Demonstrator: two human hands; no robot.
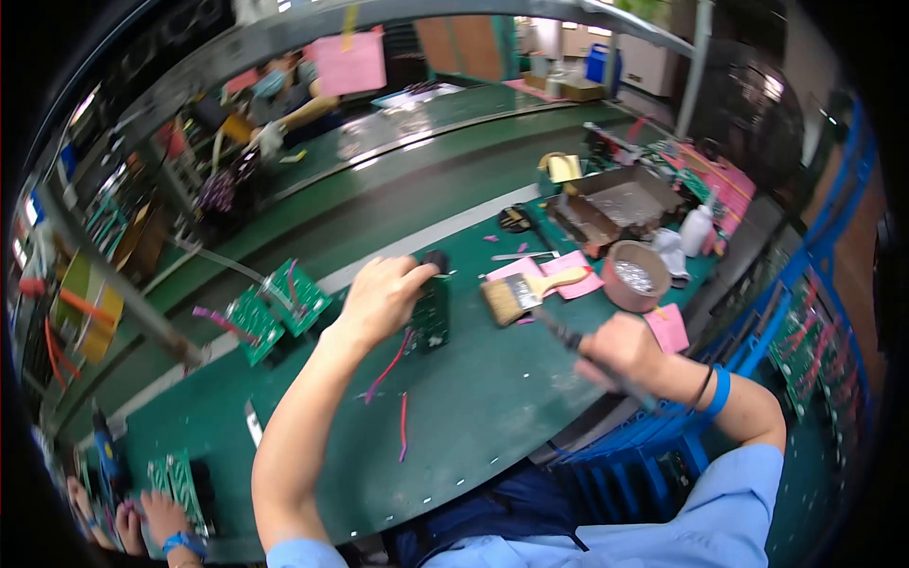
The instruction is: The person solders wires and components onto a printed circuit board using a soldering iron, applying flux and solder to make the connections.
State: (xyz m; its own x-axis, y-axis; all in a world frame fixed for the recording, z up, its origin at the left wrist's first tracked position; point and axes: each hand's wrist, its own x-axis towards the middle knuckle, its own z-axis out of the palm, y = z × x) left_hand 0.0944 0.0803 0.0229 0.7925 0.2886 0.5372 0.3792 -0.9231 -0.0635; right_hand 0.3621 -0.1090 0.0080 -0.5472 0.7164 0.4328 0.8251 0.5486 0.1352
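Note:
My left hand [381, 295] is closed on a green circuit board [432, 317] that stands tilted up on the green bench, a dark part at its top edge. A red and purple wire [386, 371] trails beside the board. My right hand [627, 348] is wrapped round a long dark-handled tool [564, 333], blurred by motion, its thin end pointing toward the brush and held apart from the board. Another red wire [404, 426] lies on the bench between my arms. Nearest the tool's end is a wide paintbrush [511, 298] with a wooden handle.
Two more circuit boards [294, 298] lie left of my left hand. At the right are a brown pot [635, 277], a worn tray [620, 204], a white bottle [696, 230] and a blue rack [653, 445]. A co-worker's hands [163, 516] are at lower left.

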